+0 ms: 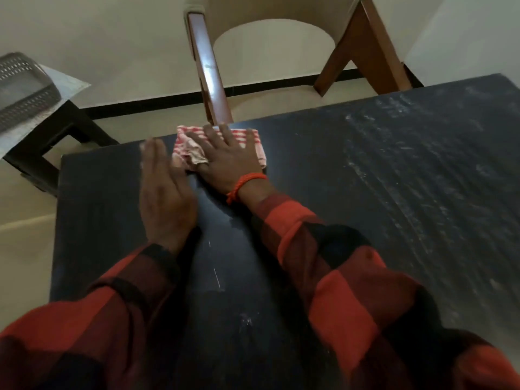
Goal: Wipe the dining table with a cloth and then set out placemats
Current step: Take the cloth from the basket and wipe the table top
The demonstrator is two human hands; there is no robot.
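From the head camera, looking down: the right hand (225,157) lies flat, fingers spread wide, pressing on a red-and-white checked cloth (254,142) at the far edge of the dark, matte black dining table (394,220). Nothing gripped there, just an open palm bearing down on the fabric, which bunches up beside the thumb. An orange thread band (242,182) circles that wrist.

The left hand (166,195) sits just beside it, fingers straight and together, loose, holding nothing, palm down on or just over the tabletop — which one, I cannot tell, as the picture is blurred. Its fingertips reach close to the cloth's left edge. Both arms wear red-and-black checked sleeves (351,277).

Across the right part of the table, pale dusty streaks (408,164) mark the surface.

Beyond the far edge, directly past the cloth, stands a brown wooden chair (208,71) with a cream seat, pushed near the table. Off to the left, well apart, a grey perforated plastic basket (25,88) rests on a pale sheet over a low black stand (56,136). Cream floor below, a black skirting line along the wall.
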